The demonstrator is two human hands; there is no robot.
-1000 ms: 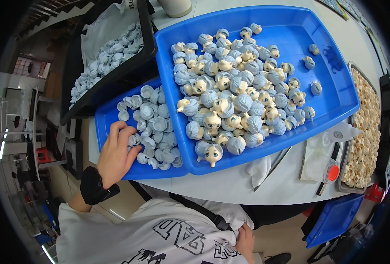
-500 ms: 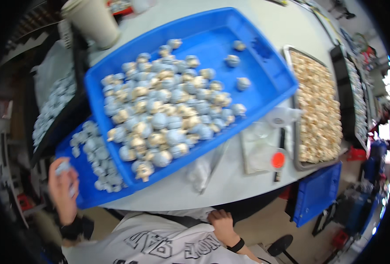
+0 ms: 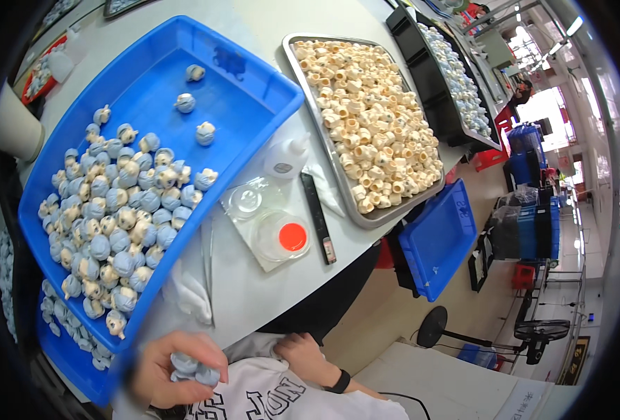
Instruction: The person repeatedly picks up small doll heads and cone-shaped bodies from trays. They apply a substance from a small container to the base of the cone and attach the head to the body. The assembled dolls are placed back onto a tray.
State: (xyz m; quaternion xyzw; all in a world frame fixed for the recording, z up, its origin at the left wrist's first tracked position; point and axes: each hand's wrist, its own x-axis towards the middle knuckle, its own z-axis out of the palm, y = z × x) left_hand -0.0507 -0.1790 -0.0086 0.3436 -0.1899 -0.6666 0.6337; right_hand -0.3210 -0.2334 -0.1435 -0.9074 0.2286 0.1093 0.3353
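Note:
At the table's near left edge, my left hand point(image 3: 177, 371) is closed around several small pale blue moulded pieces point(image 3: 192, 369), held between thumb and fingers. Below the table edge my right hand point(image 3: 304, 358) lies loosely on grey cloth by my lap, fingers partly visible and nothing seen in them. A large blue tray point(image 3: 254, 78) holds many small cream heads with pale blue tops point(image 3: 117, 241); three lie apart at its far end. Loose pale blue pieces point(image 3: 79, 329) fill part of a lower blue bin point(image 3: 61, 350) beside my left hand.
A metal tray point(image 3: 292, 52) of hollow cream pieces stands right of the blue tray. Between them are a white bottle point(image 3: 286, 155), a clear round container with an orange-red disc point(image 3: 282, 236), a black-handled tool point(image 3: 317, 217) and tweezers point(image 3: 208, 273). A black crate point(image 3: 411, 42) stands beyond.
My left hand has come from over the lower blue bin toward my body, carrying pale blue pieces. The view has swung right. My right hand still rests at my lap.

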